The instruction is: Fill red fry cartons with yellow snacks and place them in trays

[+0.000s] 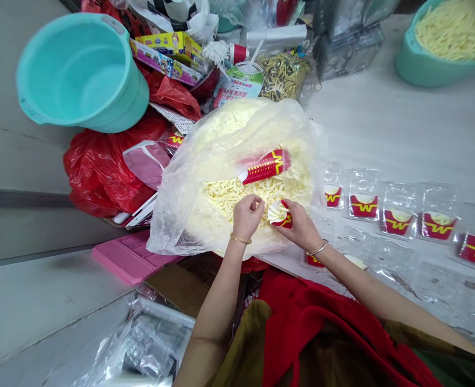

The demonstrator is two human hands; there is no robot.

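My right hand [299, 221] grips a small red fry carton [286, 219] with a yellow zigzag mark and a white inside, and pale sticks stand in its mouth. My left hand [248, 215] is just to the left of the carton, its fingers pinched together; whatever they hold, if anything, is hidden. Both hands are over a large clear plastic bag [181, 215], spread open and full of pale yellow fry-shaped sticks [223, 193]. A stack of nested red cartons [263, 167] lies on the sticks, partly under the plastic film.
Clear packs with red cartons [364, 205] stand in rows on the white table [366, 123] at right. A teal tub [425, 72] of sticks is at the far right, another teal tub [134, 91] at upper left. Red bags [104, 166] and a pink tray [136, 258] crowd the left.
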